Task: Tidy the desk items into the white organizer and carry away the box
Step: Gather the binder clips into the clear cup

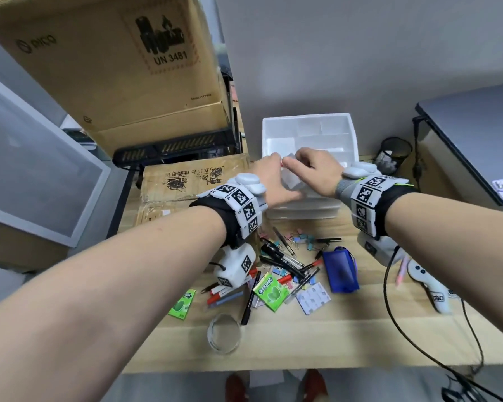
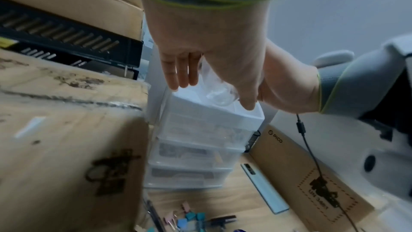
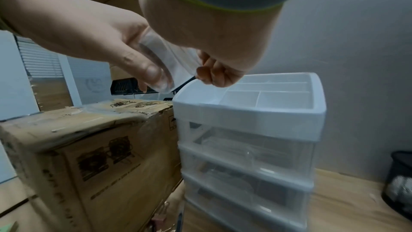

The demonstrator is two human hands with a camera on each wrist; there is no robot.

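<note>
left hand (image 3: 93, 29): over the organizer's top tray, thumb and fingers pinching a small clear plastic container (image 3: 160, 63)
right hand (image 1: 314, 169): fingers curled on the same container from the other side
white organizer (image 1: 308, 134): back of worktop (image 1: 346, 329), compartments bare, three clear drawers below
cardboard box (image 1: 186, 181): just left of organizer
pens, binder clips (image 1: 288, 256): scattered in front

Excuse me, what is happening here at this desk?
A person is tidying a desk. Both hands are raised over the top tray of the white organizer. The left hand holds a small clear plastic piece, and the right hand meets it with curled fingers. Pens and binder clips, gum packs and a blue pouch lie loose on the desk. The cardboard box stands beside the organizer.
</note>
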